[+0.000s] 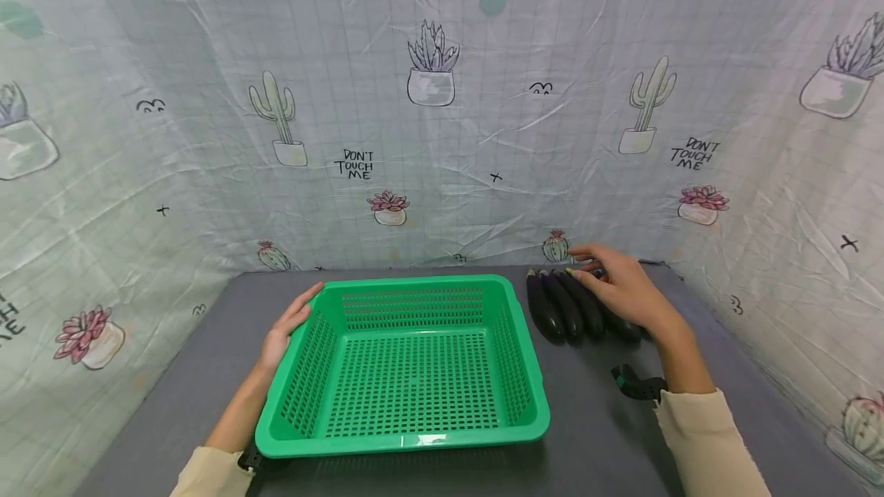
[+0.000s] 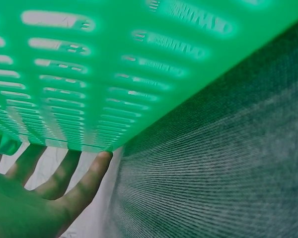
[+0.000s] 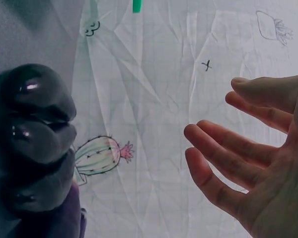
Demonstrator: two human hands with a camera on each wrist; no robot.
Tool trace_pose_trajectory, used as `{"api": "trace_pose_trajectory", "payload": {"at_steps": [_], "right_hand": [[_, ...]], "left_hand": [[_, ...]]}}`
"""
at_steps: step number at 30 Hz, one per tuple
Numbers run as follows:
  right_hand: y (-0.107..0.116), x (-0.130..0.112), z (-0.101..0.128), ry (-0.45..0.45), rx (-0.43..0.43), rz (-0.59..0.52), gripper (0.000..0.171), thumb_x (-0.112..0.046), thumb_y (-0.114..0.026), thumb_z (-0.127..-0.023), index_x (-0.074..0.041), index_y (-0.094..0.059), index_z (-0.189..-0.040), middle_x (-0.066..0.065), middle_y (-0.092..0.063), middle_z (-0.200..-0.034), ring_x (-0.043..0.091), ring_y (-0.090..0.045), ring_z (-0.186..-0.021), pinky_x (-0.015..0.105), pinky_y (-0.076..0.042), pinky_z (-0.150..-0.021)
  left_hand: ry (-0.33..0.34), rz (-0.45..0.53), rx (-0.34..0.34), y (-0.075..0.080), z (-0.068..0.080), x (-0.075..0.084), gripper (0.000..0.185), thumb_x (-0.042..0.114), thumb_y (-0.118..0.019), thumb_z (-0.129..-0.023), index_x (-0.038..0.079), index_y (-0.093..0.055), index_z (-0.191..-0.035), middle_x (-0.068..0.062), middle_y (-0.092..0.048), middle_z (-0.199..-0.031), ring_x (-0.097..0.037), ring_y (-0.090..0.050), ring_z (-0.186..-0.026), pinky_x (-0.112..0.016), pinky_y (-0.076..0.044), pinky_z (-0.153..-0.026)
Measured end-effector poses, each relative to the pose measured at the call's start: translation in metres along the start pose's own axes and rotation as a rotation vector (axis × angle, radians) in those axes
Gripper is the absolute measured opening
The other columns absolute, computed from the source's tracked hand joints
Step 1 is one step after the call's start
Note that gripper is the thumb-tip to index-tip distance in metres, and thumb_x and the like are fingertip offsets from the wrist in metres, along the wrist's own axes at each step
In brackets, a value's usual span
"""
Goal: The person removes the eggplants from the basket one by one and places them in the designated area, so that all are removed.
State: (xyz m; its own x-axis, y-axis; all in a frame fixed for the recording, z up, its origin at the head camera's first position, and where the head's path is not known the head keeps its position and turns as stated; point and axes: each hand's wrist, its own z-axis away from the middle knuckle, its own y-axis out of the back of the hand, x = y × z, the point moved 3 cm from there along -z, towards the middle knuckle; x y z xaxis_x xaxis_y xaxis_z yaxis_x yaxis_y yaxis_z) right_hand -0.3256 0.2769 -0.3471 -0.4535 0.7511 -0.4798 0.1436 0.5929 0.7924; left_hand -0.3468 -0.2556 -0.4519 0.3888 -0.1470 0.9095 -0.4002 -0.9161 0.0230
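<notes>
A green plastic basket (image 1: 414, 442) with slotted walls and floor stands in the middle of the table, with nothing inside. Along its left side lies my left hand (image 1: 275, 343). In the left wrist view, that hand (image 2: 44, 198) has its extended fingers spread against the slotted basket wall (image 2: 102, 74). Several dark purple eggplants (image 1: 545, 315) lie side by side right of the basket. My right hand (image 1: 625, 291) hovers over the right-hand ones and partly covers them. Seen from the right wrist, this hand (image 3: 253, 168) holds nothing, its fingers loosely bent and apart from the eggplants (image 3: 37, 96).
The grey tabletop (image 1: 580, 420) extends in front and on both sides. A pale curtain (image 1: 483, 136) printed with potted cacti hangs right behind the basket and eggplants and runs along both sides. A black strap piece (image 1: 635, 386) sticks out from the right wrist.
</notes>
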Motion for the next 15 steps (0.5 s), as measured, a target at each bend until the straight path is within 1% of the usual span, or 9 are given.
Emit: {"api": "trace_pose_trajectory", "payload": {"at_steps": [2,4,6,8,11,12,15], "right_hand": [[-0.0003,-0.0018,0.0,0.006,-0.004,-0.009,0.039,-0.019,-0.058,-0.108,-0.005,-0.056,-0.144,0.024,-0.061,-0.139,0.044,-0.067,-0.115,0.058,-0.059,-0.088],[-0.0004,-0.0026,0.0005,0.005,-0.011,-0.018,0.039,-0.019,-0.057,-0.108,-0.004,-0.056,-0.144,0.025,-0.06,-0.14,0.045,-0.067,-0.117,0.059,-0.058,-0.09],[-0.0007,-0.0022,0.0006,-0.001,-0.018,-0.018,0.039,-0.018,-0.058,-0.108,-0.004,-0.055,-0.144,0.025,-0.06,-0.14,0.045,-0.066,-0.117,0.059,-0.058,-0.09],[-0.0011,-0.0016,0.0,-0.008,-0.023,-0.016,0.039,-0.018,-0.058,-0.108,-0.004,-0.055,-0.145,0.024,-0.06,-0.141,0.044,-0.067,-0.118,0.059,-0.058,-0.09],[-0.0012,-0.0014,-0.0012,-0.009,-0.026,-0.009,0.04,-0.018,-0.058,-0.108,-0.005,-0.055,-0.145,0.023,-0.06,-0.14,0.043,-0.067,-0.118,0.058,-0.059,-0.09],[-0.0011,-0.0015,-0.0012,-0.012,-0.028,-0.01,0.04,-0.019,-0.058,-0.108,-0.005,-0.055,-0.145,0.023,-0.06,-0.14,0.043,-0.067,-0.118,0.058,-0.059,-0.09],[-0.0013,-0.003,-0.0009,-0.01,-0.042,-0.015,0.041,-0.02,-0.059,-0.107,-0.005,-0.055,-0.146,0.023,-0.061,-0.139,0.042,-0.067,-0.118,0.057,-0.059,-0.09]], "left_hand": [[0.015,0.027,-0.005,-0.0006,-0.0009,0.0005,0.054,0.015,-0.02,-0.116,-0.005,-0.009,-0.164,0.016,-0.039,-0.156,0.003,-0.051,-0.135,-0.015,-0.047,-0.107],[0.029,0.007,0.001,-0.0007,-0.0011,0.0005,0.055,0.017,-0.02,-0.116,-0.006,-0.008,-0.164,0.016,-0.037,-0.157,0.006,-0.049,-0.136,-0.014,-0.045,-0.108],[0.039,-0.057,0.021,-0.0005,-0.0011,0.0006,0.055,0.018,-0.022,-0.116,-0.007,-0.01,-0.163,0.015,-0.034,-0.159,0.011,-0.043,-0.137,-0.011,-0.04,-0.108],[0.037,-0.166,0.059,0.0003,-0.0008,0.0011,0.054,0.018,-0.024,-0.115,-0.009,-0.015,-0.162,0.014,-0.03,-0.161,0.017,-0.034,-0.137,-0.006,-0.032,-0.106],[0.034,-0.208,0.082,0.0011,-0.0002,0.0013,0.054,0.017,-0.024,-0.115,-0.009,-0.018,-0.161,0.012,-0.029,-0.162,0.019,-0.031,-0.137,-0.006,-0.029,-0.105],[0.029,-0.216,0.085,0.0012,0.0,0.0016,0.053,0.016,-0.024,-0.115,-0.01,-0.018,-0.161,0.013,-0.03,-0.161,0.02,-0.03,-0.137,-0.006,-0.028,-0.104],[0.019,-0.119,0.049,0.0004,0.0009,0.0025,0.054,0.016,-0.023,-0.115,-0.008,-0.014,-0.162,0.018,-0.035,-0.158,0.014,-0.039,-0.138,-0.008,-0.034,-0.109]]}}
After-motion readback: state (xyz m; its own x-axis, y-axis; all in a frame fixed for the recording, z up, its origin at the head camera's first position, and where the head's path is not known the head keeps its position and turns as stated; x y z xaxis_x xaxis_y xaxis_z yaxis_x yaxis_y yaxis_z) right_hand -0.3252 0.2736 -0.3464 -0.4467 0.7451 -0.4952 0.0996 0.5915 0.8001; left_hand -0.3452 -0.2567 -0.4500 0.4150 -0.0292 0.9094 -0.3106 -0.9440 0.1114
